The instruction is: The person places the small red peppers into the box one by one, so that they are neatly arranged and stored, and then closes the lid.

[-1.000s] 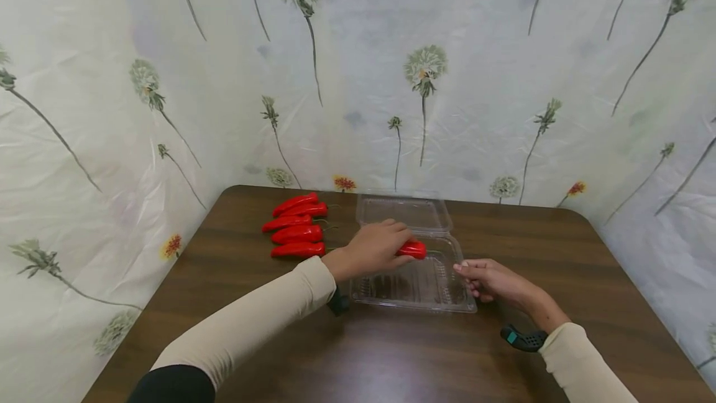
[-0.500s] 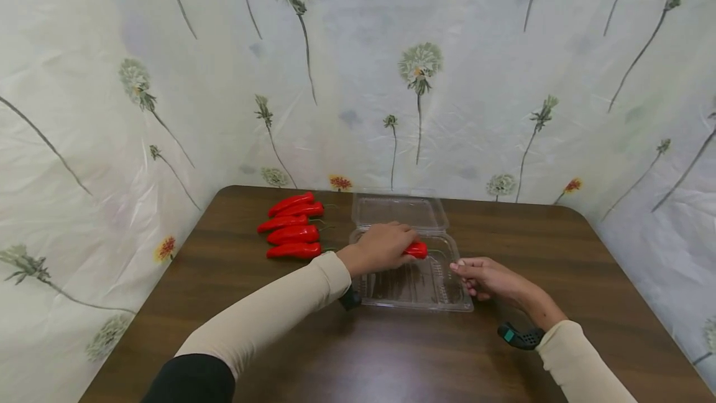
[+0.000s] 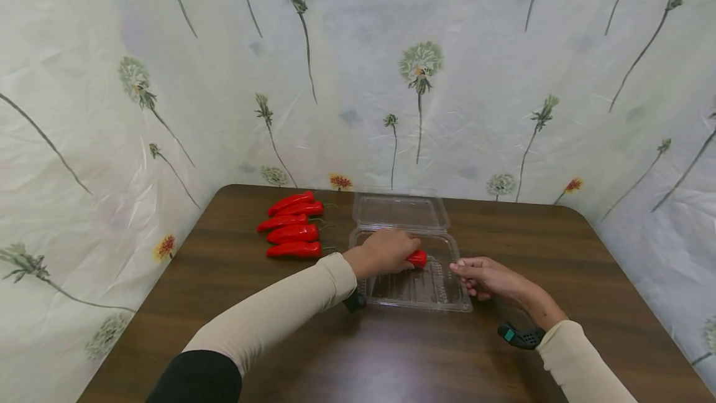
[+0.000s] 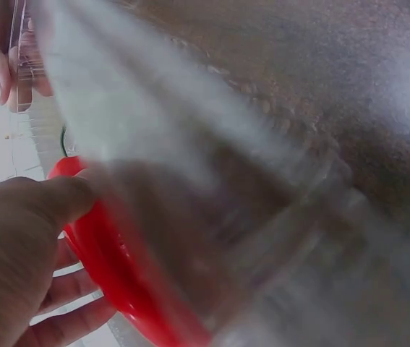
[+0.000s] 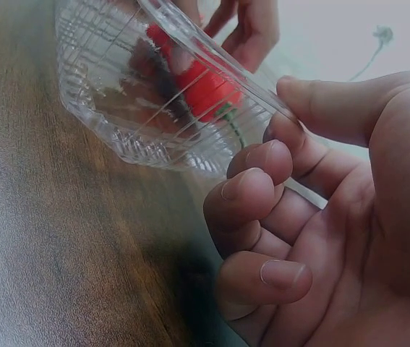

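Wooden tabletop: one pepper inside the open box, not yet released.
Left hand grips this pepper; right hand pinches the box's right rim. Five peppers are left outside, near the tabletop's far-left corner.

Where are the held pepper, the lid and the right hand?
Held pepper [image 4: 102, 249]: left wrist view, middle of its visible red body.
Lid [image 3: 400, 212]: head view, middle of its clear panel.
Right hand [image 3: 493, 279]: head view, back of the hand.
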Available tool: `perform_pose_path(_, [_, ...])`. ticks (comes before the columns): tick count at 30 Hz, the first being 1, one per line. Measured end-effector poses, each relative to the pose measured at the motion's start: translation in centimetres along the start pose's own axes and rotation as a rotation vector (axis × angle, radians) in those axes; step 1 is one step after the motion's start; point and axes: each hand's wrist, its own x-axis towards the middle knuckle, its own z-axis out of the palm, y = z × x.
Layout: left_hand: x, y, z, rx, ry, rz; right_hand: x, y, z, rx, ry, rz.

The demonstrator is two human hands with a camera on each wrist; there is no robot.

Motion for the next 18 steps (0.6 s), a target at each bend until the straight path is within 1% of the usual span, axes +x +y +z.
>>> perform_pose_path(8, [-0.4, -0.1, 0.0, -0.012, -0.003, -0.003, 0.0, 0.1, -0.1, -0.005, -0.010, -0.008])
perform_pose_path(13, [-0.7, -0.6, -0.3, -0.034, 0.002, 0.011, -0.1, 0.0, -0.1, -0.007, -0.009, -0.010])
perform_pose_path(18, [-1.4, -1.6, -0.5, -0.038, 0.045, 0.041, -0.1, 0.0, -0.2, -0.009, -0.012, -0.011])
